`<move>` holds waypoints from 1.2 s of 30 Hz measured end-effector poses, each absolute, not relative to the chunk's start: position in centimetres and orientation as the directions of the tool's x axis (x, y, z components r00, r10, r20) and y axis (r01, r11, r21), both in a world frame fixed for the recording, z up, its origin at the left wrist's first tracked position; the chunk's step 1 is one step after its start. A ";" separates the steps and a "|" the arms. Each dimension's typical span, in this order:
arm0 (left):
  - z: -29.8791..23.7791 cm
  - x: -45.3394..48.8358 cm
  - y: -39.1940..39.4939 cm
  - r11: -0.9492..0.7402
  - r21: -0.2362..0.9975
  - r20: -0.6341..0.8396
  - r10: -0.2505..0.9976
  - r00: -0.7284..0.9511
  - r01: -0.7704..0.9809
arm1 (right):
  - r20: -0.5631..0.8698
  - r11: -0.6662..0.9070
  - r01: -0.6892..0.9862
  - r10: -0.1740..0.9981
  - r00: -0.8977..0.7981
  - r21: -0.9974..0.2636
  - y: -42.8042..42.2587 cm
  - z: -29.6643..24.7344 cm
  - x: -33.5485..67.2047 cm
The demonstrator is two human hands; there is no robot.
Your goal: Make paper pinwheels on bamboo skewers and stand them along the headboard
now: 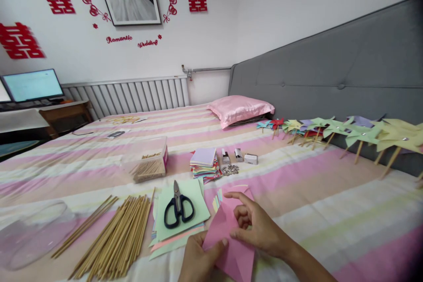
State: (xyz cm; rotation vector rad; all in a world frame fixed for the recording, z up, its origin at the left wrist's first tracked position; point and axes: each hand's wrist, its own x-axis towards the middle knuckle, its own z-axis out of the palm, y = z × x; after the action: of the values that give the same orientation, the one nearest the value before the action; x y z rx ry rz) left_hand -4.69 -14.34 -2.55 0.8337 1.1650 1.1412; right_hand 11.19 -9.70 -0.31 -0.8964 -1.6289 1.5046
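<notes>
Our biggest risk, we judge, is a torn or crumpled sheet: if our left hand (197,259) and right hand (254,224) pull unevenly, the pink paper (238,255) — held over the striped bedspread (330,211), right of the scissors (178,205) — could give. Our left clasps its lower left, thumb on top; our right rests against the upper part, though we cannot tell whether it pinches. A lesser risk is our left wrist nudging the scissors off their green sheets (198,198). Counting by size, we find 1 pillow (241,110), 1 clear box (165,152), 1 pair of scissors, 1 stack of paper squares (203,157) and 3 little boxes (251,159); pinwheels (333,128), bamboo sticks (122,233) and metal bits (230,170) overlap too much.
</notes>
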 end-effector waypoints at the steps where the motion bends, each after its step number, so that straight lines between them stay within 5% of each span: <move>1: -2.9 -4.7 -14.3 0.251 0.936 -0.258 0.966 0.003 -0.245 | 0.057 0.075 0.018 0.870 -0.490 -0.997 -9.7 -0.3 11.2; 16: -3.1 -4.7 -14.1 0.275 0.918 -0.306 0.949 -0.069 -0.286 | 0.131 0.159 0.018 0.868 -0.478 -0.987 -9.9 -0.2 11.0; 26: 0.1 -6.1 -14.7 0.271 0.871 -0.386 0.894 -0.229 -0.411 | 0.337 0.363 0.061 0.905 -0.258 -0.930 -9.6 0.1 12.0; 36: 1.4 -5.7 -15.2 0.237 0.838 -0.369 0.910 -0.191 -0.491 | 0.265 0.384 0.098 0.778 -0.570 -0.918 -10.5 0.2 11.2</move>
State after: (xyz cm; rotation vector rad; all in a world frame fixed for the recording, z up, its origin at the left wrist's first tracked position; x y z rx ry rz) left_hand -5.72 -15.15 1.42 0.4792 1.1734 1.3484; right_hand 11.17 -10.53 0.19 -0.7525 -1.9324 1.2162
